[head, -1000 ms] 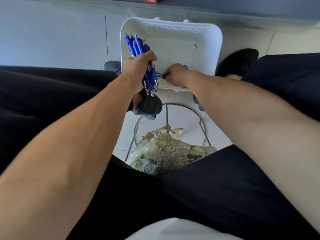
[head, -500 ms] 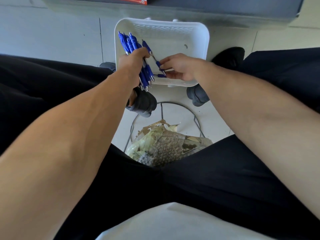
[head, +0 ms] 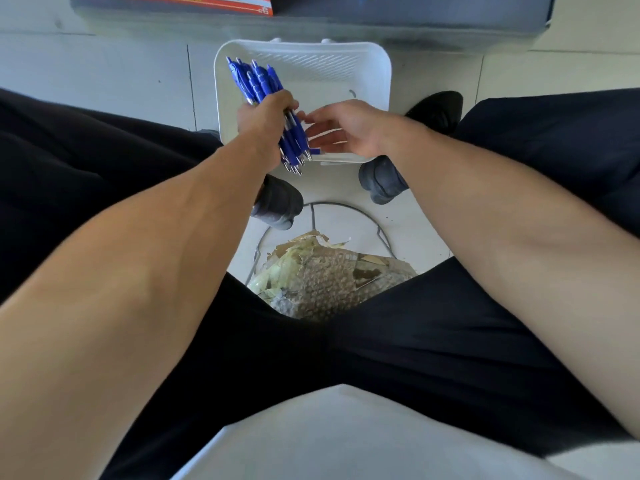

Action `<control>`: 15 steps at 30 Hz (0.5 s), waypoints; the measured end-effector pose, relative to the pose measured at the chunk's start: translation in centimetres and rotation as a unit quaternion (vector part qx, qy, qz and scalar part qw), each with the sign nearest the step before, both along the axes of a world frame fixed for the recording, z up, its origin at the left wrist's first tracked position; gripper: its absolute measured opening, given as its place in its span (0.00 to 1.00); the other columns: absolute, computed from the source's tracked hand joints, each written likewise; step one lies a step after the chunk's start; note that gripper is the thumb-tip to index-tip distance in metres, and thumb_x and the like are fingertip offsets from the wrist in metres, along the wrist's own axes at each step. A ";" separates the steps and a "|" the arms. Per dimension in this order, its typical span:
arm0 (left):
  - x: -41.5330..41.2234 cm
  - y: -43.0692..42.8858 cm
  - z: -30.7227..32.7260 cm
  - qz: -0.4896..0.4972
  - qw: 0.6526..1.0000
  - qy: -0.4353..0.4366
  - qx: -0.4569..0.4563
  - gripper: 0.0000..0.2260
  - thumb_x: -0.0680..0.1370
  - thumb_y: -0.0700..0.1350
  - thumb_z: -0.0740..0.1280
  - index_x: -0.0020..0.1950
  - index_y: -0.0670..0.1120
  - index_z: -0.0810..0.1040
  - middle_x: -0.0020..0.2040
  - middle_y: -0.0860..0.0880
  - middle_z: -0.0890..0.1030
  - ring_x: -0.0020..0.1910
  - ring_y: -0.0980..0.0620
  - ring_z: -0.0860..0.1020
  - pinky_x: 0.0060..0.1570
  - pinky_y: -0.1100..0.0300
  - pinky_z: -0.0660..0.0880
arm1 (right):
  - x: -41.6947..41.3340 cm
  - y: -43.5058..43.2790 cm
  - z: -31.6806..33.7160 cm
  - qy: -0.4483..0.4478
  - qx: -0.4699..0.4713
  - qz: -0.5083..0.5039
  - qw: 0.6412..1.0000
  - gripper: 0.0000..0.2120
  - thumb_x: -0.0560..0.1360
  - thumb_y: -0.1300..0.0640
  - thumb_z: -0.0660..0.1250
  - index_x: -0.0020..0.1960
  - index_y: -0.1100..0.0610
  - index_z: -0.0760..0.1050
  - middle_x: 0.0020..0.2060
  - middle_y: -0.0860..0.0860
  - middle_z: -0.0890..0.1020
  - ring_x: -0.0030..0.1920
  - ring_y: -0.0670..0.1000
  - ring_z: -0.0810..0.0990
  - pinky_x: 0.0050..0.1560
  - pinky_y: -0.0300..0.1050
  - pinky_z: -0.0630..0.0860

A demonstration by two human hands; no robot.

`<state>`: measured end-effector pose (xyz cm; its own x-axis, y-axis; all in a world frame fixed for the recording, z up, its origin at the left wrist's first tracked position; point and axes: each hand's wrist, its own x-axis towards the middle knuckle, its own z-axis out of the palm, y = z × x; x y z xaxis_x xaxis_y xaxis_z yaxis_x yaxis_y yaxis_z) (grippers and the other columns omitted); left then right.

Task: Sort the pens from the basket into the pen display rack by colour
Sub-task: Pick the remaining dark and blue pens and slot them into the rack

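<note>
A white plastic basket (head: 374, 74) sits on the tiled floor between my feet. My left hand (head: 266, 121) grips a bundle of several blue pens (head: 258, 81) over the basket's left side, clicker ends pointing away from me and tips toward me. My right hand (head: 343, 128) hovers just right of the bundle with fingers straight and relaxed, fingertips close to the pens, holding nothing. The basket's visible floor shows no loose pens. The pen display rack is out of view.
My dark shoes (head: 280, 202) stand on either side of the basket's near edge. A wire bin (head: 313, 211) holding crumpled paper and bubble wrap (head: 329, 275) sits between my knees. A dark shelf base with an orange box (head: 194, 3) runs along the top.
My right hand picked a blue pen from the basket's near edge, passed it into the left hand's bundle, and has now let go, its fingers straightened.
</note>
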<state>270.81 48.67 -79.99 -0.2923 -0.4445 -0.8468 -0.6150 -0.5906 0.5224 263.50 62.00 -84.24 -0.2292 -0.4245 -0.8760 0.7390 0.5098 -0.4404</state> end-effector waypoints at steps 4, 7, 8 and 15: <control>0.1 -0.1 -0.4 0.016 1.000 0.004 0.001 0.08 0.76 0.32 0.68 0.49 0.42 0.71 0.44 0.42 0.82 0.44 0.46 0.87 0.46 0.51 0.84 | 0.3 -0.1 -2.1 0.180 0.130 0.159 0.962 0.10 0.80 0.61 0.62 0.58 0.54 0.79 0.53 0.51 0.82 0.54 0.51 0.81 0.50 0.40 0.79; 0.1 -0.4 -0.8 0.023 1.000 0.001 0.013 0.09 0.76 0.32 0.68 0.53 0.40 0.72 0.43 0.41 0.82 0.40 0.47 0.86 0.44 0.53 0.84 | 0.7 -0.4 -2.9 0.205 0.153 0.262 0.931 0.17 0.81 0.62 0.61 0.68 0.55 0.76 0.62 0.51 0.78 0.67 0.52 0.75 0.63 0.40 0.70; 0.1 -0.6 -1.0 0.021 1.000 -0.005 0.010 0.09 0.75 0.32 0.68 0.54 0.39 0.73 0.41 0.42 0.81 0.38 0.48 0.85 0.43 0.55 0.84 | 0.6 -0.5 -3.1 0.209 0.157 0.289 0.921 0.19 0.81 0.62 0.60 0.70 0.56 0.74 0.67 0.51 0.76 0.69 0.52 0.73 0.64 0.40 0.68; 0.3 -2.0 -2.2 0.010 0.999 -0.036 0.004 0.06 0.74 0.33 0.67 0.47 0.40 0.73 0.33 0.45 0.79 0.31 0.50 0.80 0.41 0.56 0.82 | 0.6 -2.4 -4.6 0.166 0.155 0.423 0.877 0.20 0.84 0.61 0.54 0.74 0.62 0.69 0.73 0.58 0.71 0.72 0.58 0.69 0.71 0.46 0.65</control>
